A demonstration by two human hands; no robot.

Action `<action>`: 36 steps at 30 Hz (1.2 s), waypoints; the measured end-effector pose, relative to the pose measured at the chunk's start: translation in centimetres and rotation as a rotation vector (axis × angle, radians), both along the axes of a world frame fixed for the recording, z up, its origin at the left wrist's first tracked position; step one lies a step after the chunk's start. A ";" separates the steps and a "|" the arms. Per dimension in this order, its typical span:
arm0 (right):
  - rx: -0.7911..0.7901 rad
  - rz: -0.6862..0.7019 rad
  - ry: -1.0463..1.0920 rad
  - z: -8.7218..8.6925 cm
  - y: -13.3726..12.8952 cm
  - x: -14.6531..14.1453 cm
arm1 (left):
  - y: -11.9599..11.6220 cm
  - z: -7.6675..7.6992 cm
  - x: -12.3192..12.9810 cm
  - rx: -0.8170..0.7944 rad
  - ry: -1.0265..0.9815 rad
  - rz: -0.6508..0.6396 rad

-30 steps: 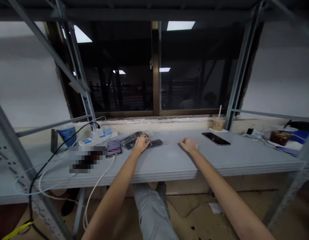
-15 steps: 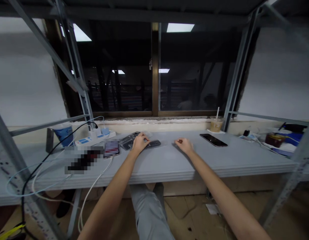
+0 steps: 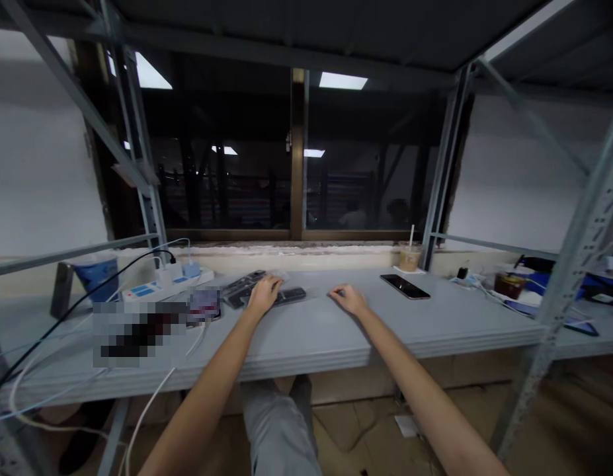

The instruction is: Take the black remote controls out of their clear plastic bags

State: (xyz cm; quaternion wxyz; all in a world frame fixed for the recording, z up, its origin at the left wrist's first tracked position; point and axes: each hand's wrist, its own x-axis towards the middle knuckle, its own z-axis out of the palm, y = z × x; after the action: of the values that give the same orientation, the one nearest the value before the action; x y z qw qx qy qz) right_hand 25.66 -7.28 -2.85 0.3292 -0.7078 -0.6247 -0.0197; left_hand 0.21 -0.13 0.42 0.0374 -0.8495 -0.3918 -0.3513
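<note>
My left hand [image 3: 264,295] is over the dark items in clear packaging [image 3: 241,287] left of the middle of the grey table [image 3: 311,330]. Its fingers are pinched together; anything between them is too small to make out. A second dark packaged item [image 3: 292,294] lies just right of that hand. My right hand [image 3: 350,299] rests low over the tabletop to the right, its fingers curled with the tips together. Whatever it may hold is hidden.
A black phone [image 3: 404,286] and an iced drink cup [image 3: 409,258] stand at the right. On the left are a power strip [image 3: 132,293], a blue container [image 3: 98,277], a phone [image 3: 204,305] and cables. Metal posts [image 3: 559,264] frame the table.
The view has turned slightly right and tipped up, so the table's things sit further left and lower. Both hands stay near their places, with the right hand's fingers slightly more extended.
</note>
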 end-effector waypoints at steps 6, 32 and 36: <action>0.006 0.009 -0.004 -0.3 0.3 0.1 | -0.6 0.2 0.1 -0.034 0.049 0.047; 0.233 0.053 0.095 0.2 0.1 -0.8 | -2.0 0.3 0.8 -0.204 0.159 0.084; 0.210 0.117 0.144 -0.3 0.8 -0.4 | -1.9 0.0 0.8 -0.240 0.151 -0.031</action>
State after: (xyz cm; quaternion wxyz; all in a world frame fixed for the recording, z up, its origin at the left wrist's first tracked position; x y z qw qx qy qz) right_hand 25.22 -6.52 -3.15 0.4461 -0.6314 -0.6341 -0.0149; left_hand 0.98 -1.98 0.38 -0.0407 -0.8779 -0.4139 -0.2372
